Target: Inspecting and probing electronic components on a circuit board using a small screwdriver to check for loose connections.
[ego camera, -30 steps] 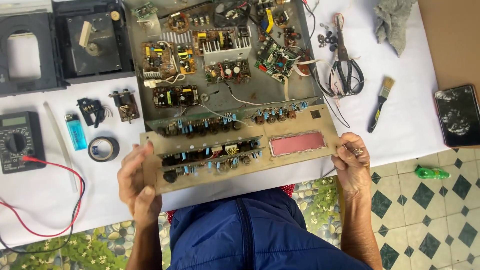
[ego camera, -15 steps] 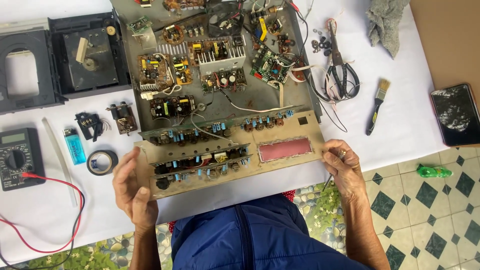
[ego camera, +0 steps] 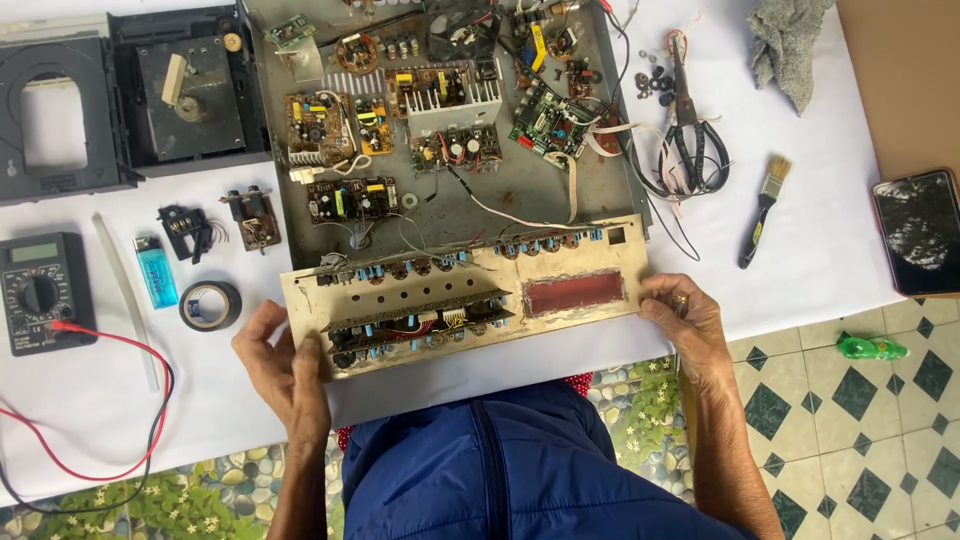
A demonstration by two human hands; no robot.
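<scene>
At the far left we see a black multimeter [ego camera: 42, 293] with its red lead [ego camera: 110, 340] curling over the white table [ego camera: 830, 240]. To its right lie a blue lighter [ego camera: 155, 271] and a roll of black tape [ego camera: 210, 305]. Our left hand [ego camera: 285, 365] is closed on the left end of the beige front panel [ego camera: 465, 290], with the fingers wrapped over its near edge. The panel lies at the near edge of the table, just in front of the open metal chassis [ego camera: 450, 130] full of circuit boards, and it is tilted a little. Our right hand [ego camera: 685, 320] grips the right end of the panel. Farther right are scissors [ego camera: 690, 130], a small paintbrush [ego camera: 763, 210] and a phone [ego camera: 920, 232]
</scene>
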